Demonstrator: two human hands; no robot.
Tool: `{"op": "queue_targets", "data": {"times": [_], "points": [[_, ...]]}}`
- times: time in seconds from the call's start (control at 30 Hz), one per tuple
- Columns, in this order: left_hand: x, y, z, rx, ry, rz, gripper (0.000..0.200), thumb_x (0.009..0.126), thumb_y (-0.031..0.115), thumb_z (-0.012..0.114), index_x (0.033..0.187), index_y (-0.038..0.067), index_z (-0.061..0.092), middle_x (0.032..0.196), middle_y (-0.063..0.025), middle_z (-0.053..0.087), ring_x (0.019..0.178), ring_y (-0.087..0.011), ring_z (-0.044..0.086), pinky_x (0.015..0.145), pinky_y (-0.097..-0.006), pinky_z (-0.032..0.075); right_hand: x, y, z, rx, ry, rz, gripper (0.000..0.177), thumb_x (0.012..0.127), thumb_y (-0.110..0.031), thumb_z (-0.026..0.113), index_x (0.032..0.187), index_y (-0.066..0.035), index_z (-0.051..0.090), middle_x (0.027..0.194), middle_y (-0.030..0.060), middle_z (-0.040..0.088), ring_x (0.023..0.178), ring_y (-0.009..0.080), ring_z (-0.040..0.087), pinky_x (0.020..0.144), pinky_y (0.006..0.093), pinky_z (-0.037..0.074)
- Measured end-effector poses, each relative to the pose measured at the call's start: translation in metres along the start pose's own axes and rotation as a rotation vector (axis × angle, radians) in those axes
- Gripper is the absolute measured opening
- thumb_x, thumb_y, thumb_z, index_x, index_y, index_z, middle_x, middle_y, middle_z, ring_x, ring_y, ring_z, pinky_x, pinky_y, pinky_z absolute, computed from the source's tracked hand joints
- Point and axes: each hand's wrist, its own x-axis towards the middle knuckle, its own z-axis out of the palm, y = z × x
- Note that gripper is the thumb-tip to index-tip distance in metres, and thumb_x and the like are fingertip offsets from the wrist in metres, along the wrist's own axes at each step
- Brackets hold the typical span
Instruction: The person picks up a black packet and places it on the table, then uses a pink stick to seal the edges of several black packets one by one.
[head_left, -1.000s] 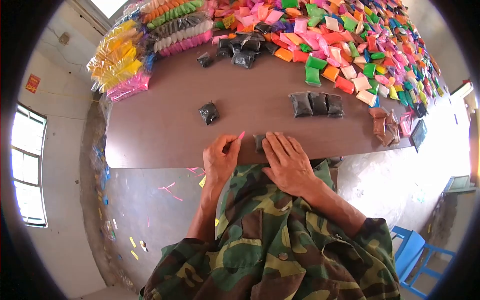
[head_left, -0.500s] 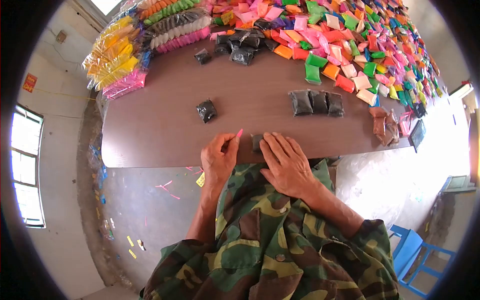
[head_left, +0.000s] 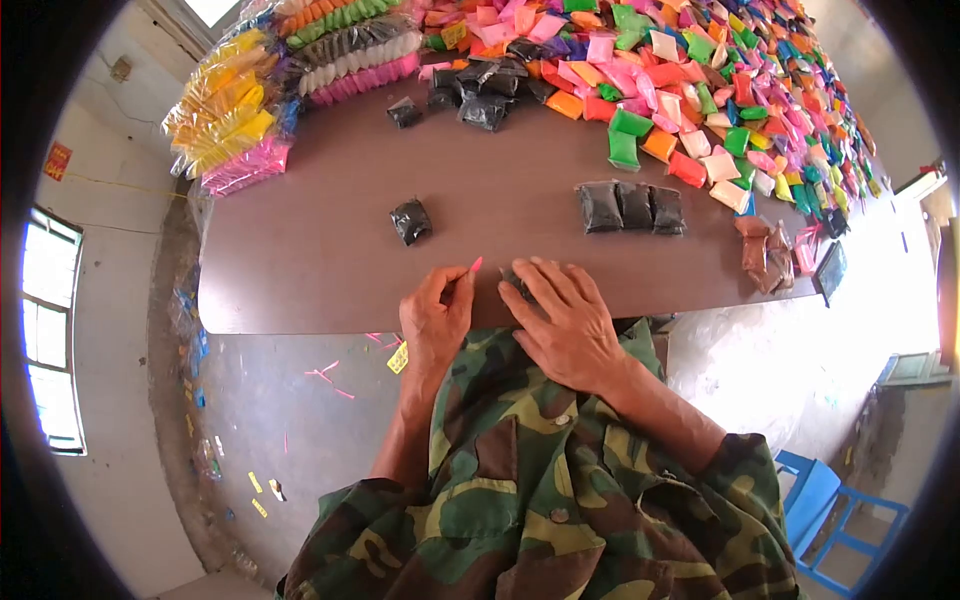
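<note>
My left hand [head_left: 438, 310] is closed in a pinch on a small pink strip [head_left: 476, 265] at the table's front edge. Beside it, my right hand [head_left: 560, 318] lies palm down, fingers spread, over a black packet [head_left: 516, 285] that is mostly hidden beneath it. A single black packet [head_left: 411, 222] lies beyond my left hand. Farther right, three black packets [head_left: 632, 208] sit side by side in a joined row.
Many colourful packets [head_left: 690, 100] cover the back right of the brown table [head_left: 300, 260]. Bagged packet rows [head_left: 355, 60] stand back left, black packets [head_left: 487, 95] back centre, brown packets [head_left: 768, 255] at right. A blue stool [head_left: 812, 500] stands lower right.
My right hand has shifted slightly left and its fingers now cover more of the black packet. My left hand still pinches the pink strip, with less of it showing.
</note>
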Motion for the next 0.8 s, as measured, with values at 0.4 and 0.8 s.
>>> {"op": "queue_targets", "data": {"times": [0.4,0.8], "points": [[0.001,0.003,-0.001,0.036,0.015,0.011,0.012,0.102,0.012,0.079,0.103,0.001,0.078,0.08,-0.0094,0.074,0.068,-0.0121,0.067,0.064,-0.0309,0.054,-0.003,0.006,0.003,0.053,-0.007,-0.023,0.066,0.091,-0.028,0.083,0.15,-0.004,0.064,0.162,0.0165,0.054,0.153,0.0351,0.05,0.123,0.0544,0.041],[0.001,-0.001,0.002,0.011,0.045,0.026,0.011,0.1,0.011,0.081,0.101,0.002,0.077,0.078,-0.0115,0.073,0.063,-0.0163,0.067,0.062,-0.0326,0.053,-0.009,0.014,0.0,0.045,0.142,0.0,0.06,0.089,-0.027,0.084,0.14,0.0,0.068,0.154,0.0151,0.061,0.145,0.0323,0.057,0.119,0.0521,0.045]]}}
